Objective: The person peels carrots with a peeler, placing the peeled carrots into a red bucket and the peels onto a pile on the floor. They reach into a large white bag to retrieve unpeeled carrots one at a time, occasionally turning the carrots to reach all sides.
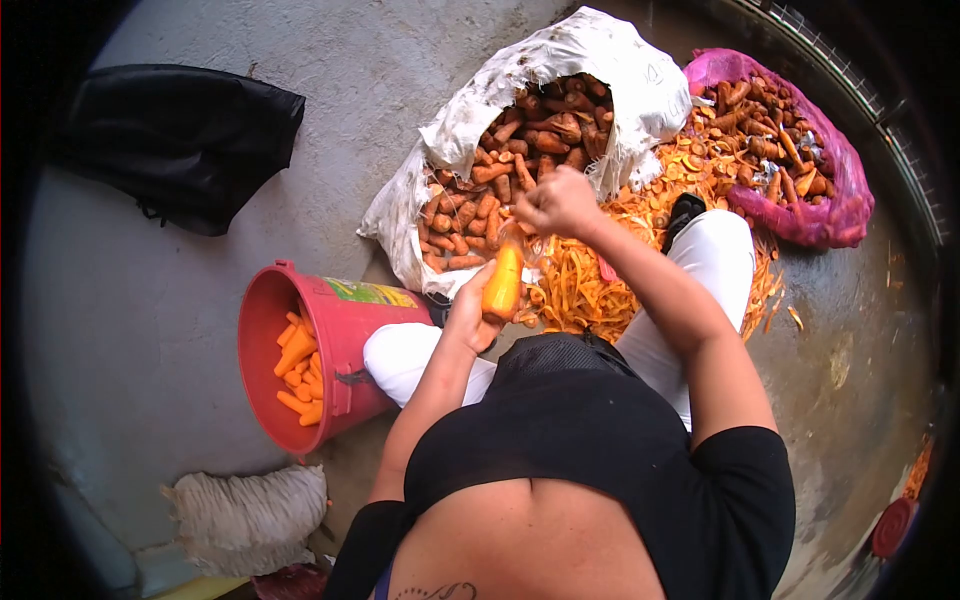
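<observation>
1. Left hand (pixel 468 312): grasping a carrot (pixel 503 284), fingers wrapped from beneath and its thick, bright orange end turned towards the body. The grip presumably steadies the piece and leaves its upper surface exposed.

2. Right hand (pixel 562 203): fingers curled closed, just beyond the carrot's far end. Blur there prevents me from telling whether a tool is in the grasp.

3. Carrot: located in front of the torso, between the knees and above the peelings (pixel 585 290). Held there, scraps would likely drop onto that heap rather than the lap.

4. White sack (pixel 590 42): lies directly ahead with its mouth facing the person, full of unpeeled carrots (pixel 545 138). The opening seems turned so as to be within reach.

5. Red bucket (pixel 357 345): stands beside the left leg (pixel 425 362), containing peeled carrots (pixel 297 350). This placing probably suits the left hand and separates clean pieces from waste.

6. Pink sack (pixel 850 195): ahead and to the right, its mouth open on darker carrots. Round carrot slices (pixel 682 162) lie on the floor between it and the white sack.

7. Outlying items: a black plastic sheet (pixel 195 140) lies on the floor, well apart at left; a crumpled off-white sack (pixel 250 515) lies nearer, behind the bucket.
</observation>
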Action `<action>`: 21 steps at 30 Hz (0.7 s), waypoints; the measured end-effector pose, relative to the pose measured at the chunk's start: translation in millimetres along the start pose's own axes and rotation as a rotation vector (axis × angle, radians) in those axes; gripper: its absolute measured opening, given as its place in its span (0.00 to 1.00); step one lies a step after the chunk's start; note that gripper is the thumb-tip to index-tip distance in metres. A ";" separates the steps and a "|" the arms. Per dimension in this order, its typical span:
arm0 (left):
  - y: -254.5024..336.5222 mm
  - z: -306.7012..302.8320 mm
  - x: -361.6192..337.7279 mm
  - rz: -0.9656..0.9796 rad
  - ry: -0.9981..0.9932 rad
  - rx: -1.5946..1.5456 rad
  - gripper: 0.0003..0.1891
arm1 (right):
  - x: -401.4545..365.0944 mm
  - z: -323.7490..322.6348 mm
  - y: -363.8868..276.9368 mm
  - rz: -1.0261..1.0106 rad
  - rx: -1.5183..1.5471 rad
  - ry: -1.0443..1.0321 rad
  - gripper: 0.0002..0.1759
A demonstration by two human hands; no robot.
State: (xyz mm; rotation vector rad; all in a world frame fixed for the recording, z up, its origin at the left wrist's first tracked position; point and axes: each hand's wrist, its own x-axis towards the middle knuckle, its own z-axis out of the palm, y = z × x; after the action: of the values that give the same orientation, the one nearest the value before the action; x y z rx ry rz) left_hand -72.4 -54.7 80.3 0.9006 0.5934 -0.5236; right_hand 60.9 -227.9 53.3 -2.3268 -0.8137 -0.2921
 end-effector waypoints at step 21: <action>-3.1 -2.0 6.1 0.039 0.083 -0.165 0.15 | -21.1 -4.1 -52.9 -0.236 0.167 0.159 0.16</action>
State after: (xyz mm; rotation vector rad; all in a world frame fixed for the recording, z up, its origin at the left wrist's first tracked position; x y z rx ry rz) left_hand -70.5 -55.7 73.5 0.7788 0.6828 -0.3971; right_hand 11.5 -209.1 74.8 -2.0260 -0.9945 -0.4855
